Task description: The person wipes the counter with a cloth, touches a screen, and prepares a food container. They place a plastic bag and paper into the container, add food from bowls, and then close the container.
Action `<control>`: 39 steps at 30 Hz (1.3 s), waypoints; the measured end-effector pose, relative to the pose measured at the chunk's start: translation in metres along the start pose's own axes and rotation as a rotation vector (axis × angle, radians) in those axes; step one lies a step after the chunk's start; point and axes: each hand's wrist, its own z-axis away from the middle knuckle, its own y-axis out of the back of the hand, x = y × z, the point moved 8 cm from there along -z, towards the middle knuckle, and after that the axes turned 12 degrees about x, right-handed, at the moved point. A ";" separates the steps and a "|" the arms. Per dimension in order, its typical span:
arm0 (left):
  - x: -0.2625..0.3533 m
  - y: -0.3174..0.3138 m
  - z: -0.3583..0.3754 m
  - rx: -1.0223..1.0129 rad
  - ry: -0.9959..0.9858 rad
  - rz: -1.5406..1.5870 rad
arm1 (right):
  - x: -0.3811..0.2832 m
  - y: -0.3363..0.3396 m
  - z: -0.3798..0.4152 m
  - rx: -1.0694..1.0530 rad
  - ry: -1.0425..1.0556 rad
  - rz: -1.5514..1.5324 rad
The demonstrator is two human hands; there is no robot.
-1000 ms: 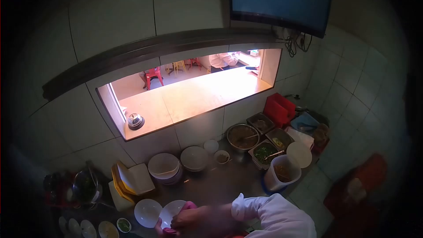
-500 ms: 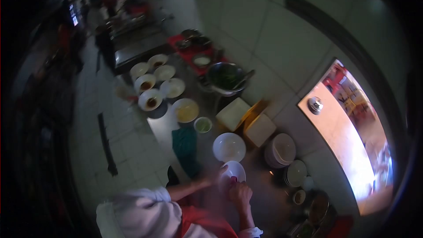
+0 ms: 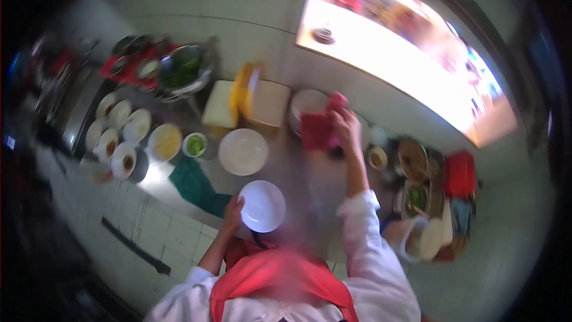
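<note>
My left hand [image 3: 234, 212] is closed on the left rim of an empty white bowl [image 3: 263, 206], just in front of the red apron. Farther out on the right, my right hand [image 3: 345, 126] grips a red cloth [image 3: 317, 131] that hangs over the edge of a stack of bowls [image 3: 307, 106]. A larger white bowl [image 3: 243, 151] rests on the metal counter beyond the held bowl. To its left are a small bowl of chopped greens [image 3: 195, 144] and a teal cloth [image 3: 193, 186].
Several bowls, some with dark sauce [image 3: 128, 162], stand at the left. Behind are a pot of greens [image 3: 180, 70] and white blocks with a yellow item [image 3: 245, 90]. Containers [image 3: 413, 160] and a red box [image 3: 460, 174] line the right, below a bright serving opening [image 3: 381, 53].
The view has swung to the right. My right hand has moved from inside the bowl out toward the stacked bowls, with the red cloth in it. My left hand still holds the bowl.
</note>
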 end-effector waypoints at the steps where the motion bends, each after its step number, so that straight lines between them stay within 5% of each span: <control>1: 0.000 0.000 0.002 0.004 -0.005 0.060 | 0.013 -0.012 -0.006 -0.110 -0.057 0.204; 3: -0.018 0.006 0.004 -0.027 0.056 0.063 | 0.043 -0.062 -0.001 -0.332 -0.116 0.177; 5: -0.024 0.011 -0.003 0.027 -0.020 0.111 | 0.024 -0.096 0.016 -0.338 0.363 0.487; 7: -0.065 0.009 -0.012 -0.078 0.013 0.136 | 0.055 -0.119 0.017 -0.399 0.094 0.516; 9: -0.050 0.010 -0.012 -0.046 0.111 0.350 | 0.032 -0.121 0.022 -0.393 0.170 0.579; 13: -0.066 0.022 -0.038 -0.081 -0.111 0.168 | 0.054 -0.136 0.024 -0.329 0.208 0.573; 15: -0.132 0.039 -0.059 -0.025 -0.182 -0.310 | 0.065 -0.136 0.023 -0.266 0.246 0.529; 19: -0.089 0.039 -0.060 -0.045 -0.216 -0.443 | 0.036 -0.106 0.024 -0.286 0.340 0.426; 21: -0.054 0.039 -0.049 -0.002 -0.287 -0.506 | 0.020 -0.098 0.023 -0.350 0.325 0.070; 28: 0.025 0.046 -0.037 0.014 -0.298 -0.757 | 0.032 -0.086 0.009 -0.277 0.341 0.180; 34: 0.028 0.051 -0.039 0.073 -0.547 -0.757 | 0.025 -0.079 -0.005 -0.188 0.442 -0.044; 39: 0.031 0.046 -0.035 0.027 -0.449 -0.847 | 0.025 -0.074 0.001 -0.202 0.443 -0.052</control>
